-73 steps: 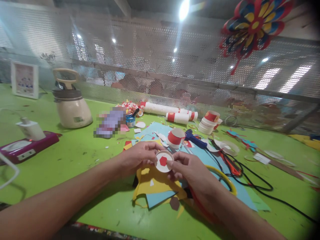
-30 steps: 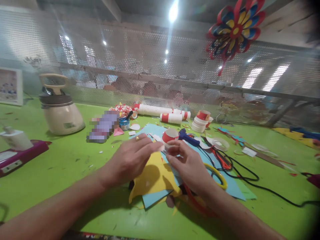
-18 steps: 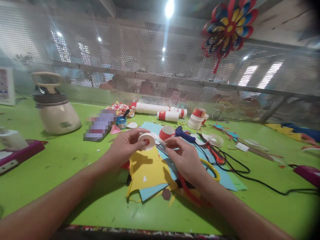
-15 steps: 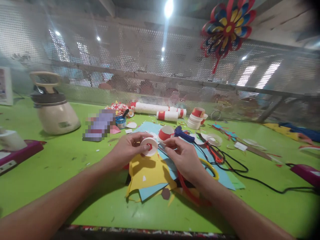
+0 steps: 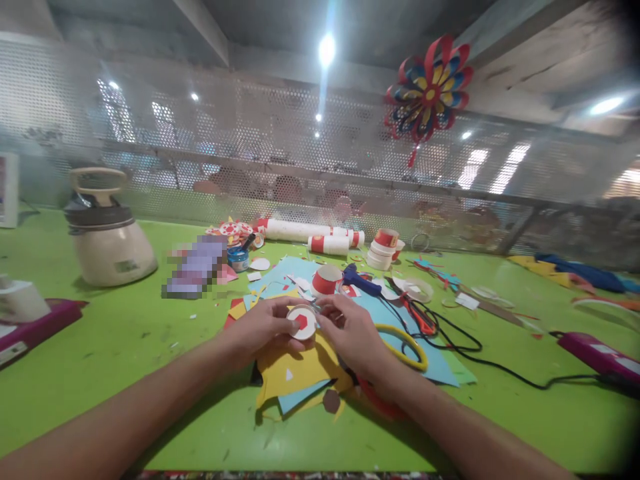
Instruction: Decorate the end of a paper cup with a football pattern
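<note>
A cut-off paper cup bottom (image 5: 310,331), round and white with a red hexagon on its face, is between my hands. My left hand (image 5: 273,327) grips it from the left, thumb on the face and fingers behind. At its right rim my right hand (image 5: 350,330) has its thumb and curled fingers closed on the edge; part of that grip is hidden. Below lie yellow paper (image 5: 293,370) and light blue paper (image 5: 305,398). A red and white paper cup (image 5: 327,281) stands just beyond, beside a blue glue gun (image 5: 361,281).
Yellow-handled scissors (image 5: 417,360) and a black cord (image 5: 450,343) lie to the right. Stacked cups (image 5: 383,250) and rows of cups (image 5: 305,231) are at the back. A large flask (image 5: 107,243), a blue jar (image 5: 238,259) and a power strip (image 5: 45,327) are on the left.
The cup bottom has turned to show its red hexagon more fully. My right hand has moved in to its rim. The camera view has tilted upward.
</note>
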A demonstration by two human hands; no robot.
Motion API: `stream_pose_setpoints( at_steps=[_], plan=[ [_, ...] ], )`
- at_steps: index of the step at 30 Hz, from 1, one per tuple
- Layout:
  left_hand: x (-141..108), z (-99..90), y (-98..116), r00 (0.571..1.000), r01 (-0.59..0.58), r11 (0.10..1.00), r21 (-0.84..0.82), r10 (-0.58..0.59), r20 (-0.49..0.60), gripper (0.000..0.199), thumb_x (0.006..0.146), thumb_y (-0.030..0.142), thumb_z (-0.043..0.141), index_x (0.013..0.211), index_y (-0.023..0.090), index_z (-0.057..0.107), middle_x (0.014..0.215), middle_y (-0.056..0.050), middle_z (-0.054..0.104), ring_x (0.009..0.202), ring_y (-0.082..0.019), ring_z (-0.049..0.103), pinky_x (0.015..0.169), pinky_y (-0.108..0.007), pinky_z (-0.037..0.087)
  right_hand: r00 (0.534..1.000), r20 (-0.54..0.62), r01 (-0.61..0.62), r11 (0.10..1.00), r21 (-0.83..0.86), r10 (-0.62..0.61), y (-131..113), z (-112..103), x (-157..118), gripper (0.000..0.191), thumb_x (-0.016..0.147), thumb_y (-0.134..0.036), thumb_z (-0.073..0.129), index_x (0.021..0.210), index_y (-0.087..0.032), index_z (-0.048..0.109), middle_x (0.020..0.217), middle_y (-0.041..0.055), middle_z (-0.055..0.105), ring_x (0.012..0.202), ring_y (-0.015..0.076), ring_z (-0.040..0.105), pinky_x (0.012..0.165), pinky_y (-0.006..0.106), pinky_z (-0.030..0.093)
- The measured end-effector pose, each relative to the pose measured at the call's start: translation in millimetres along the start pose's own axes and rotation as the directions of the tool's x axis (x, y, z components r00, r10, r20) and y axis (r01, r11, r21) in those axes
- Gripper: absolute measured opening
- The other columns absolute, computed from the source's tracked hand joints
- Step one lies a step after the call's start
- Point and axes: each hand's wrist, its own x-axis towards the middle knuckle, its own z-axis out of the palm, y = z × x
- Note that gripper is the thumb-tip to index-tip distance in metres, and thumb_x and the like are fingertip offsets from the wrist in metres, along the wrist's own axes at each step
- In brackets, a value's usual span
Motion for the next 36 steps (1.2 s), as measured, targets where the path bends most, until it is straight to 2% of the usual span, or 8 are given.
stream_pose_setpoints(
  at_steps=[4, 9, 14, 20, 26, 30, 36],
  plan=[
    [2.0, -1.6, -4.3, 1.000, -0.011, 0.999, -0.031, 0.012, 0.019, 0.049, 0.065, 0.001, 0.067, 0.112, 0.014, 0.058, 0.084, -0.006, 0.069, 0.071, -0.018, 0.070, 0.066, -0.028, 0.059, 0.988, 0.016, 0.151, 0.977, -0.151, -0.150, 2.3, 6.5, -5.3, 0.011, 0.083, -0.015, 0.056, 0.086, -0.017, 0.067, 0.085, 0.0072, 0.056, 0.084, 0.0215, 0.051, 0.076, 0.036, 0.043],
    [0.7, -0.7, -1.4, 0.996, -0.032, 0.998, -0.056, 0.036, 0.078, 0.054, 0.063, -0.002, 0.066, 0.114, 0.014, 0.059, 0.090, -0.007, 0.071, 0.079, -0.016, 0.070, 0.073, -0.024, 0.056, 0.975, 0.047, 0.221, 0.941, -0.257, -0.216, 3.7, 9.6, -8.0, 0.015, 0.083, -0.013, 0.058, 0.095, -0.016, 0.066, 0.088, 0.0088, 0.053, 0.087, 0.0238, 0.049, 0.075, 0.037, 0.043],
    [0.2, -2.2, -0.2, 0.992, -0.046, 0.995, -0.087, 0.056, 0.114, 0.051, 0.064, -0.003, 0.064, 0.112, 0.016, 0.060, 0.089, -0.006, 0.071, 0.078, -0.015, 0.069, 0.070, -0.021, 0.056, 0.974, 0.036, 0.226, 0.931, -0.288, -0.226, 1.3, 7.6, -8.5, 0.012, 0.084, -0.013, 0.058, 0.095, -0.015, 0.064, 0.091, 0.0094, 0.055, 0.090, 0.0234, 0.050, 0.077, 0.035, 0.044],
    [-2.9, 1.0, 2.2, 0.990, -0.023, 0.994, -0.104, 0.037, 0.137, 0.047, 0.066, -0.003, 0.061, 0.109, 0.017, 0.062, 0.087, -0.004, 0.070, 0.078, -0.015, 0.069, 0.075, -0.027, 0.058, 0.975, 0.036, 0.222, 0.929, -0.295, -0.221, -3.2, 5.4, -10.3, 0.013, 0.083, -0.011, 0.059, 0.096, -0.013, 0.062, 0.092, 0.0100, 0.055, 0.086, 0.0231, 0.051, 0.075, 0.036, 0.045],
    [-3.3, 4.7, 4.1, 0.991, -0.015, 0.995, -0.098, 0.028, 0.134, 0.041, 0.071, 0.000, 0.063, 0.110, 0.014, 0.061, 0.091, -0.008, 0.070, 0.077, -0.015, 0.069, 0.072, -0.025, 0.058, 0.974, 0.008, 0.221, 0.945, -0.242, -0.226, -4.4, 5.8, -11.4, 0.017, 0.081, -0.010, 0.060, 0.097, -0.015, 0.062, 0.092, 0.0077, 0.057, 0.085, 0.0209, 0.054, 0.075, 0.034, 0.045],
    [-3.2, 4.7, 4.7, 0.995, -0.007, 0.997, -0.074, 0.014, 0.102, 0.036, 0.075, 0.004, 0.065, 0.111, 0.012, 0.060, 0.089, -0.010, 0.070, 0.073, -0.015, 0.069, 0.067, -0.025, 0.059, 0.976, -0.054, 0.197, 0.962, -0.190, -0.210, -1.8, 5.1, -9.6, 0.015, 0.079, -0.009, 0.061, 0.093, -0.015, 0.062, 0.082, 0.0046, 0.058, 0.075, 0.0178, 0.054, 0.068, 0.029, 0.045],
    [-2.0, 3.0, 6.0, 0.996, -0.016, 0.999, -0.042, 0.020, 0.088, 0.032, 0.073, 0.008, 0.070, 0.103, 0.008, 0.063, 0.081, -0.011, 0.070, 0.070, -0.019, 0.069, 0.061, -0.026, 0.060, 0.982, -0.136, 0.119, 0.989, -0.093, -0.131, 4.9, -5.0, 1.1, 0.012, 0.078, -0.010, 0.060, 0.089, -0.015, 0.062, 0.069, -0.0001, 0.057, 0.058, 0.0127, 0.052, 0.057, 0.025, 0.043]
  ],
)
